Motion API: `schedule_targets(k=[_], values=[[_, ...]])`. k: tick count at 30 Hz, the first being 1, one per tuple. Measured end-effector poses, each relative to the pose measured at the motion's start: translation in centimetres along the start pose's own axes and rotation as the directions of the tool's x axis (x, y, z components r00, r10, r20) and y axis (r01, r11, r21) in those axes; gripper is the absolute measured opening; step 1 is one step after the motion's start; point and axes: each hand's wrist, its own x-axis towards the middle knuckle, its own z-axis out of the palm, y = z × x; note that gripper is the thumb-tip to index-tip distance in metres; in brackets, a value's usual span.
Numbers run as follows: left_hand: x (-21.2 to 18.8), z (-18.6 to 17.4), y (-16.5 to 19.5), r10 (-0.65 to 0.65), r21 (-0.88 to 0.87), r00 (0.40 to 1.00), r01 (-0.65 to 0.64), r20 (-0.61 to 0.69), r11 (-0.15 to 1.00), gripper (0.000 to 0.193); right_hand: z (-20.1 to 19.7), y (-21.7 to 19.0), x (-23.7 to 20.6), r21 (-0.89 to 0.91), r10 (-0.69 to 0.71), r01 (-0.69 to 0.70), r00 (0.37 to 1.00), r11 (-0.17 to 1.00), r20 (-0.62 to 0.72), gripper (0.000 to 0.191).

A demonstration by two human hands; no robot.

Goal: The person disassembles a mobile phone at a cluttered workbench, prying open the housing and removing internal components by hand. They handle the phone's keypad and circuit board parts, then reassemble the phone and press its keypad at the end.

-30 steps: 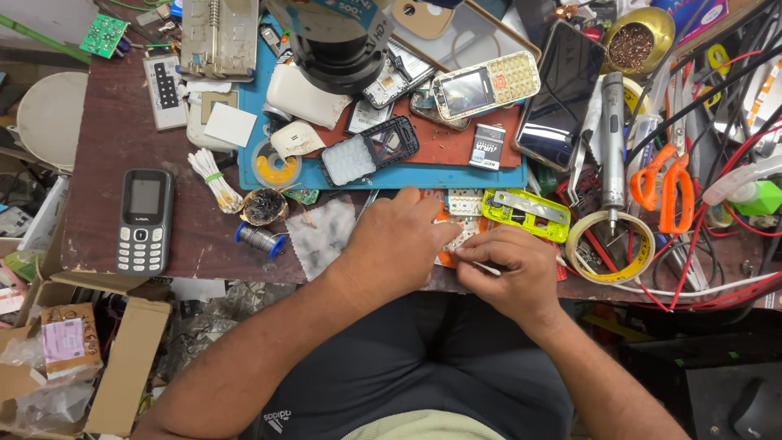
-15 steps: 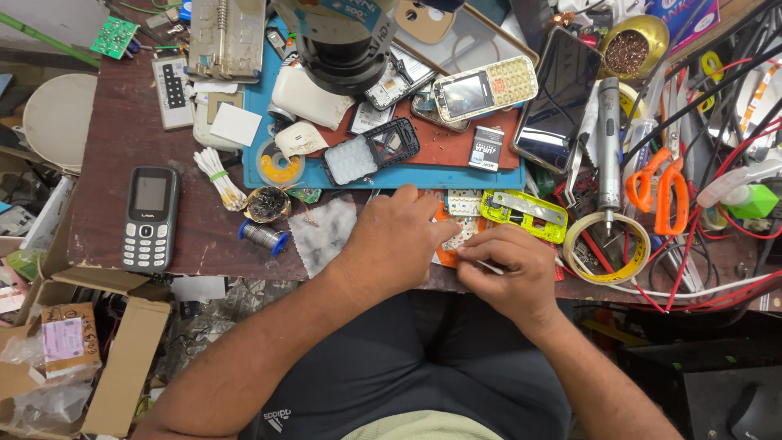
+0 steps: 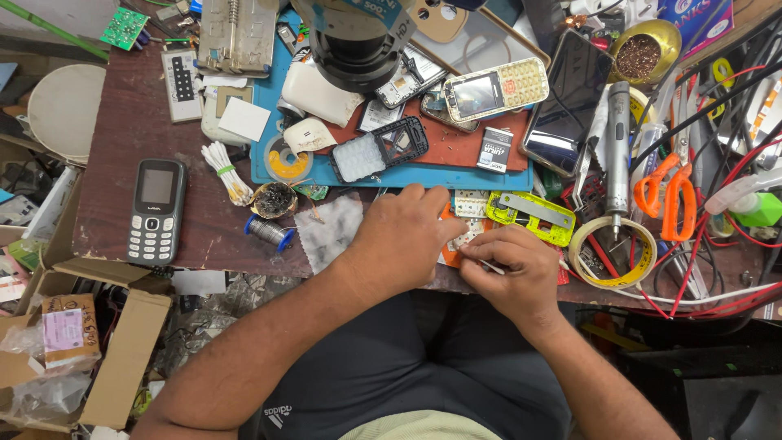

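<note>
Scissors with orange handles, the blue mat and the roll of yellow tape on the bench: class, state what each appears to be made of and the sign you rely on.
Scissors: handles look like moulded plastic, smooth and evenly orange; the blades are too hidden to judge.
Blue mat: probably rubber or silicone, flat and matte, with no shine.
Roll of yellow tape: seemingly thin plastic film, wound in a glossy, slightly see-through ring.

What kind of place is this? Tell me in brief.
Most likely a phone repair bench: a keypad phone, an opened handset, orange-handled scissors, and the right hand working a thin tool on a small part.
</note>
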Motion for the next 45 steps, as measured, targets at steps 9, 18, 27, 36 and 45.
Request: schedule_targets(k=[9, 18, 27, 36, 45], values=[[0.0, 0.0, -0.2, 0.001, -0.006, 1.000, -0.001, 0.008, 1.000, 0.029, 0.1, 0.0, -0.1, -0.011, 0.023, -0.023, 1.000, 1.000, -0.010, 0.013], [0.0, -0.1, -0.1, 0.008, 0.005, 1.000, -0.008, 0.016, 1.000, 0.031, 0.0, -0.3, 0.1, -0.010, 0.030, -0.030, 0.999, 1.000, -0.011, 0.013], [0.0, -0.1, -0.1, -0.005, -0.004, 1.000, 0.005, 0.012, 1.000, 0.037, -0.9, 0.3, -0.4, 0.097, 0.148, -0.135, 0.978, 0.986, -0.146, 0.009], [0.2, -0.1, -0.2, -0.011, -0.012, 0.999, 0.011, 0.031, 1.000, 0.036, -0.3, 1.2, -0.8, 0.224, 0.259, -0.245, 0.965, 0.943, -0.034, 0.028], [0.2, 0.0, -0.3, -0.014, -0.014, 0.999, 0.014, 0.028, 1.000, 0.035, -0.3, 1.9, -1.2, 0.205, 0.309, -0.291, 0.949, 0.934, -0.066, 0.031]])
